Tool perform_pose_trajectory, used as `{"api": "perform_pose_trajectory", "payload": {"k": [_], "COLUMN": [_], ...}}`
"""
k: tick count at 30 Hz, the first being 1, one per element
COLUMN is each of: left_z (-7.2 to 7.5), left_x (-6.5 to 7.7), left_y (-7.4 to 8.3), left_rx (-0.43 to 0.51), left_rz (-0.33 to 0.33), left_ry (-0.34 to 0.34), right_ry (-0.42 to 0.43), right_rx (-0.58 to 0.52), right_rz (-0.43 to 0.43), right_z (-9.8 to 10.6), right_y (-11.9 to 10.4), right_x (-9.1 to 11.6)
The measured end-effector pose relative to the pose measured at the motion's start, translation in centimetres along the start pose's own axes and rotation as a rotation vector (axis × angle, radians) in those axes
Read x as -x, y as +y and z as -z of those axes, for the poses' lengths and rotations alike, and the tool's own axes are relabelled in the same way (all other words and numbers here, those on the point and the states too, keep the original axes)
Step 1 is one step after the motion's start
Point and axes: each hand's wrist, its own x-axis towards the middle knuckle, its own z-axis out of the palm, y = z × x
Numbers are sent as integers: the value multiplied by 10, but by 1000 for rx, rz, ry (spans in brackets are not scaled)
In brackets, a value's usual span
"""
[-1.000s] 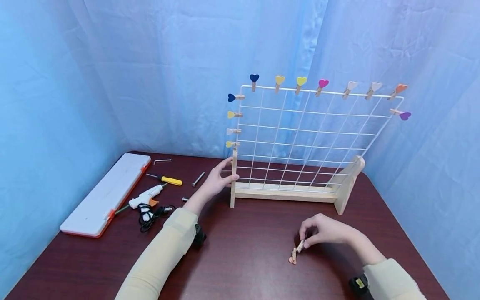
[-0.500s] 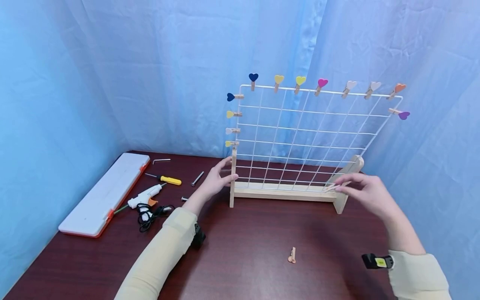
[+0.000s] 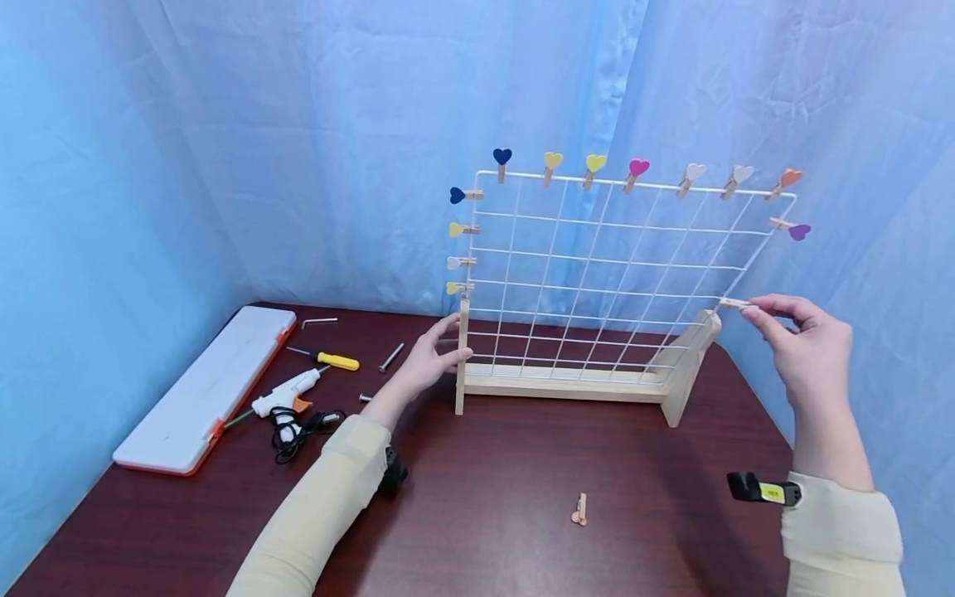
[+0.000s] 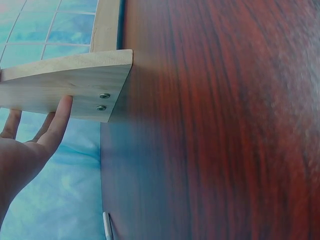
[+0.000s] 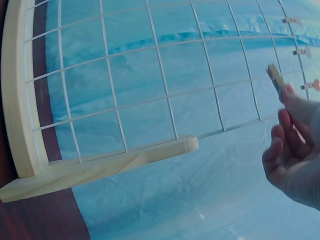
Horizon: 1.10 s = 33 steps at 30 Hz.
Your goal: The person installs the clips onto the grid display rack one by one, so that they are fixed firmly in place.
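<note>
A white wire grid (image 3: 589,249) stands in a wooden stand (image 3: 567,385). Small heart clothespins, such as a pink one (image 3: 637,172) and a purple one (image 3: 798,231), are clipped along its top and sides. At the grid's right edge, above the side panel, my right hand (image 3: 809,348) pinches a wooden clothespin (image 3: 734,303); its heart end is hidden by my fingers. My left hand (image 3: 429,358) holds the stand's left side panel (image 4: 75,82), thumb on one face and the other fingertips passing behind its edge. Another clothespin (image 3: 579,510) lies on the table in front.
On the table's left lie a white case (image 3: 201,390) with orange clasps, a glue gun (image 3: 289,394) with a coiled black cord, a yellow screwdriver (image 3: 337,361), a hex key (image 3: 321,321) and a bolt (image 3: 391,357). A pale blue curtain (image 3: 358,149) hangs behind.
My right hand has lifted one clothespin off the table and carried it up and right to the grid's right edge. The other clothespin stayed on the table. My left hand has kept its place.
</note>
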Motion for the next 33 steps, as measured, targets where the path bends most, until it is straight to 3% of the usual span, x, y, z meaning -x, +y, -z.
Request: {"api": "perform_pose_trajectory", "payload": {"k": [5, 7, 13, 19, 26, 33], "left_z": [-1, -1, -1, -2, -2, -1], "left_x": [-4, -3, -3, -2, -4, -3], "left_y": [-9, -10, -10, -8, -8, -9], "left_rx": [-18, -20, -28, -21, -28, -25], "left_rz": [-18, -22, -16, -9, -7, -8], "left_ry": [20, 23, 28, 27, 25, 24], "right_ry": [163, 211, 273, 253, 238, 248], "right_rx": [-305, -345, -391, -437, -375, -442], "right_rz": [-193, -224, -268, -284, -280, -251], "right_z": [1, 1, 0, -3, -9, -11], "right_y": [-4, -3, -3, -7, -11, -7], "right_x": [-14, -19, -32, -39, -44, -46]}}
